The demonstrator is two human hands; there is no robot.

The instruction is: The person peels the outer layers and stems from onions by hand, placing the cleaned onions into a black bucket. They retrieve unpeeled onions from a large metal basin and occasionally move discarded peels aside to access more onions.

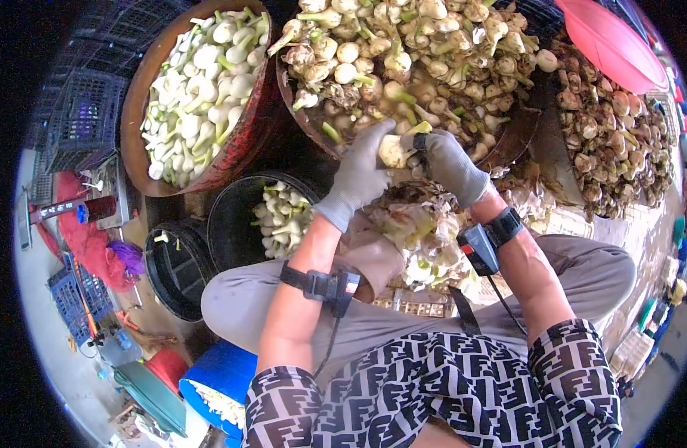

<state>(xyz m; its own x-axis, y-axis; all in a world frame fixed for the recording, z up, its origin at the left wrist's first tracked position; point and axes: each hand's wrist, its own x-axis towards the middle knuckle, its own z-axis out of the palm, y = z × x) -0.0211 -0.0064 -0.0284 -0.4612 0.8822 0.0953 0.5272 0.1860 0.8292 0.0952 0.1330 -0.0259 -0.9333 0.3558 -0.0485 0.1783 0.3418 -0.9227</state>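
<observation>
Toward the far left stand dark blue, slatted plastic crates. Next comes a round black plastic bucket with a small pale piece near its rim. Above it, a rust-brown round tub with a red outer wall is heaped with clean white bulbs on pale green stems. Lower down, a bright blue plastic barrel holds whitish pieces. A wider black round tub, just beside the bucket, contains more white, stemmed bulbs, gathered along its right side.

At the centre, the grey-gloved left hand has its fingers closed around a cream-coloured bulb with a short green stem. The grey-gloved right hand grips at the stem side of this same bulb; a small dark thing by its thumb is too small to identify. The bulb is held over the near edge of a large brown round basin, which is piled with soiled, yellowish bulbs in murky water. Loose papery peelings lie below both hands.

Farther right spreads a heap of brownish-purple, unpeeled bulbs, with a pink plastic basin above it.
</observation>
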